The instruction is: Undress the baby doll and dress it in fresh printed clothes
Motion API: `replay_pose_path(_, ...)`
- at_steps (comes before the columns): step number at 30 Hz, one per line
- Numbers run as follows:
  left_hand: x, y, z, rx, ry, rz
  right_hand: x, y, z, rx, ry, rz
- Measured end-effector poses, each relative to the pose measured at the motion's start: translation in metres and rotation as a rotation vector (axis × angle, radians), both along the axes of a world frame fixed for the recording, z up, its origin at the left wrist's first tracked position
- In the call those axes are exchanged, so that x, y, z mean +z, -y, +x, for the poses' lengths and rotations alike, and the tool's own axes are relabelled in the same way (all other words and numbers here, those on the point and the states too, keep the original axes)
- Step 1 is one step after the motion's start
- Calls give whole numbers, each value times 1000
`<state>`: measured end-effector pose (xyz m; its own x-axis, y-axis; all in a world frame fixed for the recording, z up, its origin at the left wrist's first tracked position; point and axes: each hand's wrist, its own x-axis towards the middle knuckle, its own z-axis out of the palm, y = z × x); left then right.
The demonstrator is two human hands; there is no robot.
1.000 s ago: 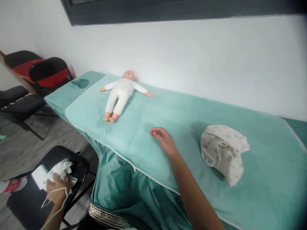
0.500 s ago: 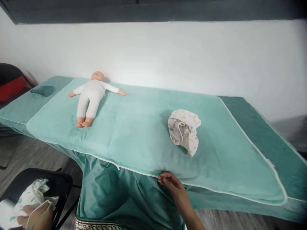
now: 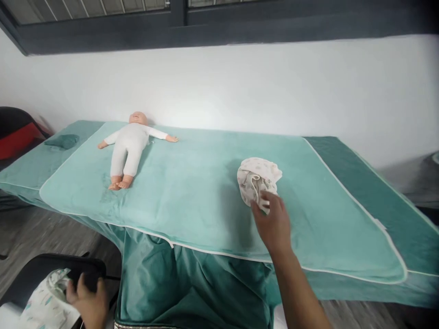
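A crumpled white printed cloth (image 3: 258, 170) lies on the light green bed cover. My right hand (image 3: 274, 219) is over its near edge, thumb and fingers apart with part of the fabric showing between them; whether they touch it I cannot tell. Down at the lower left, my left hand (image 3: 89, 299) has its fingers spread beside a white cloth with coloured prints (image 3: 46, 301), which rests on a black chair. On the left part of the bed a baby doll (image 3: 129, 144) in a white suit lies on its back, arms stretched out, its feet toward me.
The light green cover (image 3: 192, 183) with white piping spreads over a darker green bed. A small dark green pillow (image 3: 62, 141) sits at the left end. The black chair (image 3: 72, 265) stands by the near left side. Behind the bed are a white wall and a dark window frame (image 3: 219, 27).
My right hand has moved from the bed's near edge forward to the crumpled cloth. My left hand has come off the printed cloth on the chair and opened. The view has tilted up slightly.
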<state>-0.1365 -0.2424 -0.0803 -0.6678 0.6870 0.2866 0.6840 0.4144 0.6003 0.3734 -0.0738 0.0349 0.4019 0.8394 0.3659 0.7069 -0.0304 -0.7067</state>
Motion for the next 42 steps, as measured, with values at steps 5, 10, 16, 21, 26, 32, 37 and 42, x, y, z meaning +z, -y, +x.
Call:
replay_pose_path(5,13,-50,85,-358,107,243,23,-62,6,44,291,-385)
replay_pose_path(10,57,-131,184,-737,463,240,26,-81,-33,399,65,31)
replay_pose_path(16,83,-233,253,-927,1054,102,-2,-51,-66,934,44,-51)
replay_pose_path(21,81,-274,281,-1127,712,-26,-14,-26,-50,746,53,-39)
replay_pose_path(26,73,-282,292,-1157,365,53,-20,-40,-22,215,363,47)
replay_pose_path(32,69,-278,289,-1001,505,185,-3,-76,15,28,361,-151)
replay_pose_path(37,63,-276,286,-799,697,289,42,-95,-15,196,175,133)
replay_pose_path(42,65,-277,283,-669,948,443,62,-110,-87,833,58,45)
